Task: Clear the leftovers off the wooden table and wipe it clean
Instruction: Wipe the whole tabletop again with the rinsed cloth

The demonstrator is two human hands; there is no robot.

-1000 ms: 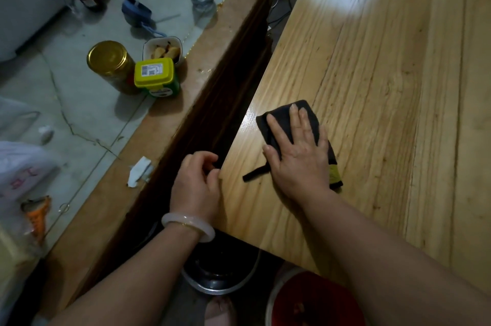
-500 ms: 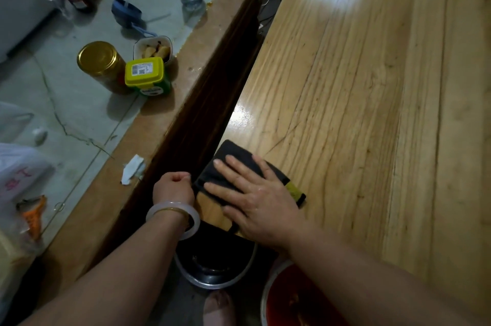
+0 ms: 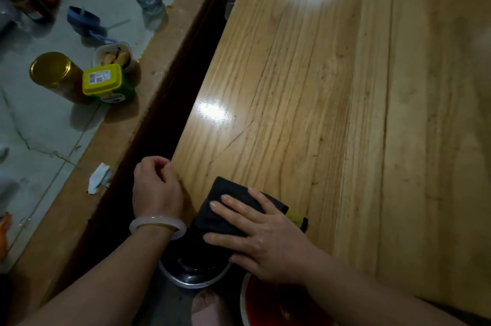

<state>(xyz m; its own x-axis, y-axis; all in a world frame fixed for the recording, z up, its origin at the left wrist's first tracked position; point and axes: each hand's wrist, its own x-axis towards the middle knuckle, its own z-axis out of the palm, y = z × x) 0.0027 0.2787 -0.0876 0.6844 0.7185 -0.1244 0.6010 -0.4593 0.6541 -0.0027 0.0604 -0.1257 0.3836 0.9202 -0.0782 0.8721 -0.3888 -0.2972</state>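
The right hand (image 3: 263, 243) presses flat, fingers straight, on the dark cloth (image 3: 225, 206) at the near-left corner of the wooden table (image 3: 318, 113). The left hand (image 3: 156, 187), fingers curled on nothing visible, sits against the table's left edge. Below the near edge are a metal pot (image 3: 194, 277) and a red basin (image 3: 263, 301). The tabletop is bare to the far and right.

We see a pale wooden table (image 3: 332, 86) of long glossy planks, the grain running away from us and two bright glares on its varnish. A dark cloth (image 3: 225, 208), folded flat with a yellow-green strip at its right end, lies at the near left corner, under our flat right hand (image 3: 263, 243).
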